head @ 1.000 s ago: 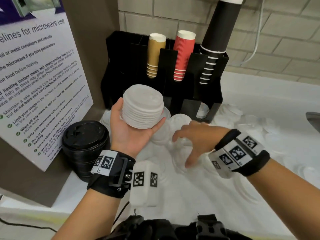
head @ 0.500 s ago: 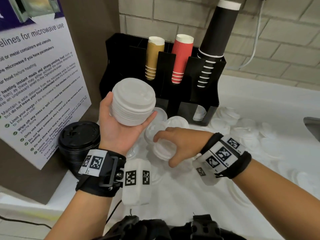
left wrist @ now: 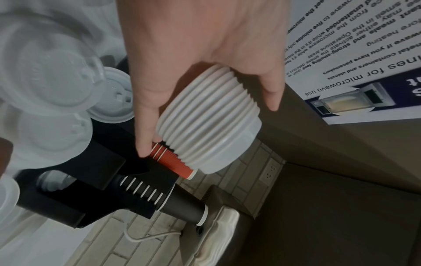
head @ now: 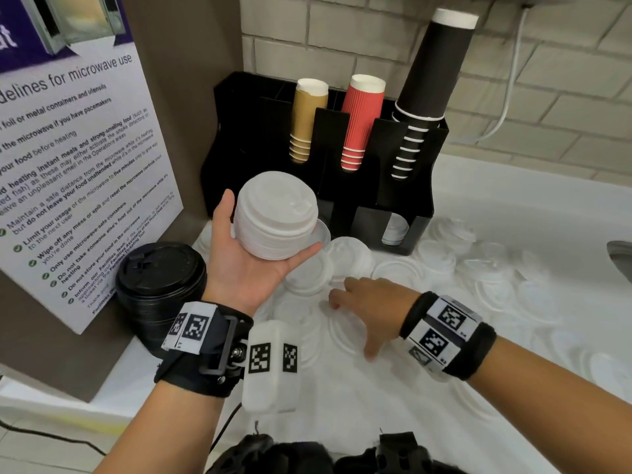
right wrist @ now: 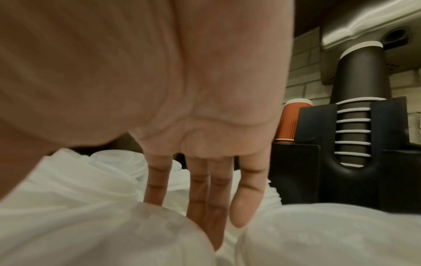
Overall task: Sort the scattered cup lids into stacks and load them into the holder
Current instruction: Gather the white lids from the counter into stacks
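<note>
My left hand (head: 246, 268) is raised palm up and grips a tall stack of white lids (head: 275, 217) in front of the black holder (head: 376, 200). In the left wrist view the thumb and fingers (left wrist: 145, 115) curl round the ribbed stack (left wrist: 209, 126). Lower and to the right, my right hand (head: 372, 299) reaches down with straight fingers (right wrist: 205, 207) onto the loose white lids (head: 345, 323) on the counter and holds nothing. More scattered white lids (head: 492, 278) lie to the right of the holder. A few lids (head: 395, 230) sit in the holder's lower right slot.
The holder carries tan (head: 304, 124), red (head: 359, 124) and black cups (head: 427, 97). A stack of black lids (head: 160, 278) stands left of my left wrist, below a microwave sign (head: 75, 165). A sink edge (head: 620, 258) shows at far right, and a brick wall stands behind.
My right hand, curled on a white lid beside the stack half a second ago, has moved down and right with its fingers now straight. The left hand still holds the stack up.
</note>
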Tool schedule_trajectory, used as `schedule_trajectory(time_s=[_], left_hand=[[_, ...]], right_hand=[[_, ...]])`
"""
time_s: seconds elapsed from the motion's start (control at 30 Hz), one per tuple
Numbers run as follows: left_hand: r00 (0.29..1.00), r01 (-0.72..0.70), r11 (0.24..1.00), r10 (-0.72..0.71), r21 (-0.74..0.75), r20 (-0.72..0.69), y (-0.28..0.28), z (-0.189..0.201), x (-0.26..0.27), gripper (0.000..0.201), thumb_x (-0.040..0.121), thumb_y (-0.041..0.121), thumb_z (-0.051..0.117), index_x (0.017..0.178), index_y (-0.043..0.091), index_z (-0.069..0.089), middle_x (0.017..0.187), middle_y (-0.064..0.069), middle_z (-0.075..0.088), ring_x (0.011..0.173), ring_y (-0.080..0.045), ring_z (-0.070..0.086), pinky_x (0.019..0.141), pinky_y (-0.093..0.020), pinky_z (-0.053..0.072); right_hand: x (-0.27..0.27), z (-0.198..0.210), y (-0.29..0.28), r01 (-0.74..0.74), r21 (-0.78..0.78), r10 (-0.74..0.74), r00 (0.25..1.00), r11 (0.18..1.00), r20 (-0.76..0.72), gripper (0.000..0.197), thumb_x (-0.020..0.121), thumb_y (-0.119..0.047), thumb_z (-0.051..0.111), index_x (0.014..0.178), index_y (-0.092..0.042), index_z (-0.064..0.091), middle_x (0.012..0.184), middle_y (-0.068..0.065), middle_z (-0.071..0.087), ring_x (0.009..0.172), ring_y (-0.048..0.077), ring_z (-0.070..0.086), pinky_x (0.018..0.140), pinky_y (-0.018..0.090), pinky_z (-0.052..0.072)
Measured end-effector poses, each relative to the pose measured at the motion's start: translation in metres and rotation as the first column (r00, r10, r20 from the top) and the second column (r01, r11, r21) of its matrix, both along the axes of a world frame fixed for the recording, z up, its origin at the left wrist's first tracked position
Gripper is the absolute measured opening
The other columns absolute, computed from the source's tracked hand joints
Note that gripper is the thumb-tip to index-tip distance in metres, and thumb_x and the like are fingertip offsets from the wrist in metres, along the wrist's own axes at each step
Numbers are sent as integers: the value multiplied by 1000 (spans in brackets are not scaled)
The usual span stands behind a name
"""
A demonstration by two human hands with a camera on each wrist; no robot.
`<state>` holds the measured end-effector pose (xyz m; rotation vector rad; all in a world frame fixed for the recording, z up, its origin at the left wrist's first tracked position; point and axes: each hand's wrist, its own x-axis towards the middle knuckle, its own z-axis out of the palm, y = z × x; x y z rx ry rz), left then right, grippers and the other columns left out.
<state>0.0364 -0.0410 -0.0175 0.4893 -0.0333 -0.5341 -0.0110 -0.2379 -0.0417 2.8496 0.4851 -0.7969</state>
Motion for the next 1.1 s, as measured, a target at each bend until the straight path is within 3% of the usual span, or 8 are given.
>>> schedule_trajectory(time_s=[0.13,0.23,0.33,0.43,0.5,0.67,0.9,1.1], left_hand=[[999,-17,999,19,33,-34,-6,-2,1,75,74,51,64,140,18,50,137,-17,56,123,-40,56,84,-54,55],[999,-4,1000,6,29,-51,-8,-5,3,76,76,51,63,143,19,47,141,-16,53,124,-39,55,81,-49,56],[998,8,1000,-9,-8,-61,-12,-6,4,71,76,53,62,136,18,53,132,-18,60,115,-37,62,82,-50,56],[997,21,1000,-21,-5,-79,-18,-7,5,65,76,52,61,131,18,57,124,-17,66,107,-35,66,82,-48,57],[996,33,999,-31,22,-82,-23,-8,4,68,76,51,62,135,19,54,128,-16,63,111,-33,65,83,-47,57],[997,75,989,-73,127,-21,-33,-12,0,74,73,52,68,137,18,53,131,-15,62,114,-30,64,81,-45,56],[993,112,968,-119,225,16,-39,-20,-3,78,70,47,72,141,24,48,135,-14,59,107,-29,67,78,-47,56],[991,124,964,-134,234,26,-43,-22,-4,81,69,49,73,142,24,47,136,-14,58,111,-30,66,77,-45,56]], right_hand=[[0,12,-5,77,192,-69,996,978,-50,79,64,-31,83,128,-29,36,116,0,41,99,22,49,76,34,47],[-1,34,-22,180,427,-178,983,886,-45,72,65,-31,80,122,-37,37,115,-5,44,99,16,52,80,31,51],[-5,56,-39,228,714,-326,945,662,1,65,68,-23,81,118,-40,42,111,-11,48,97,8,54,69,13,46],[-11,68,-39,173,911,-474,880,375,28,61,71,-20,82,115,-41,45,104,-14,55,91,8,60,68,13,47],[-14,71,-29,103,956,-542,838,275,66,61,69,-26,83,115,-45,47,101,-22,56,87,1,60,68,15,49],[-17,65,-5,-15,942,-590,776,334,222,66,69,-37,81,125,-45,47,114,-12,53,97,2,55,73,10,44],[-17,61,-2,-19,932,-586,773,362,243,63,74,-19,76,130,-35,51,120,-12,52,101,-2,50,77,5,39],[-16,57,1,-19,924,-578,775,382,256,65,71,-20,78,129,-36,51,121,-14,51,106,5,51,75,8,39]])
